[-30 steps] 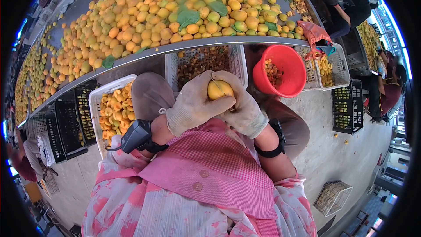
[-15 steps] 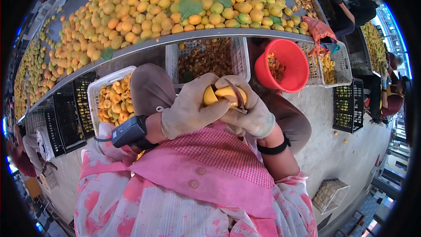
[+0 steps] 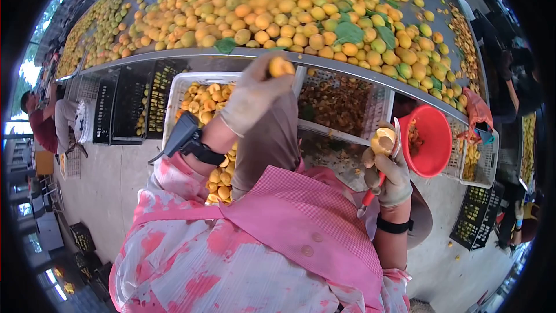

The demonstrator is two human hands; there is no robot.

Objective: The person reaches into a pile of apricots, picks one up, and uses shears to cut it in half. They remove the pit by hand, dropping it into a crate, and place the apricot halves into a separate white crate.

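Observation:
My gloved left hand (image 3: 255, 95) is raised over a white crate (image 3: 179, 90) of halved apricots and grips one yellow apricot half (image 3: 281, 66). My gloved right hand (image 3: 389, 175) has swung out to the right. It holds the other apricot half (image 3: 383, 141) together with a small knife with a red handle (image 3: 370, 196), close to the rim of a red bucket (image 3: 431, 139). A black device (image 3: 180, 134) is strapped to my left wrist and a black band (image 3: 394, 226) sits on my right wrist.
A long metal table (image 3: 191, 58) piled with whole apricots runs across the top. Below it stand a white crate of pits (image 3: 341, 101) and black crates (image 3: 127, 101). Other people sit at the far left (image 3: 43, 127) and right (image 3: 518, 75). A red-flecked apron covers my lap.
The apricot held in both hands has come apart into two halves. My left hand carried one half up and left over the white crate; my right hand moved right toward the red bucket.

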